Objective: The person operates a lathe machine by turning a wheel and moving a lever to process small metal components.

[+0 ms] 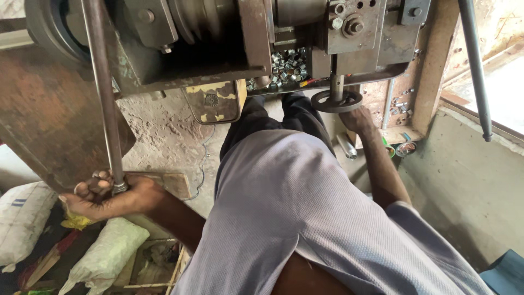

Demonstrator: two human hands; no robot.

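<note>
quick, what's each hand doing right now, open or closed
Left hand: closed around the lower end of the long metal lever rod.
Right hand: up under the round handwheel, touching it; whether its fingers are closed cannot be told.

We see daylight entering from the right, where the window (505,82) area is overexposed and washed out. The wall (464,180) below it is evenly lit. The upper machine (218,38) body is dim, and the recess beneath it falls into deep shadow. The shirt (305,218) is bright without glare. We note small highlights on the metal parts (286,65) and on the rod (103,93). Focus is acceptable at centre; the sacks (33,218) at lower left are dim and slightly soft. Straight edges bow near the frame borders, indicating wide-angle distortion.
</note>
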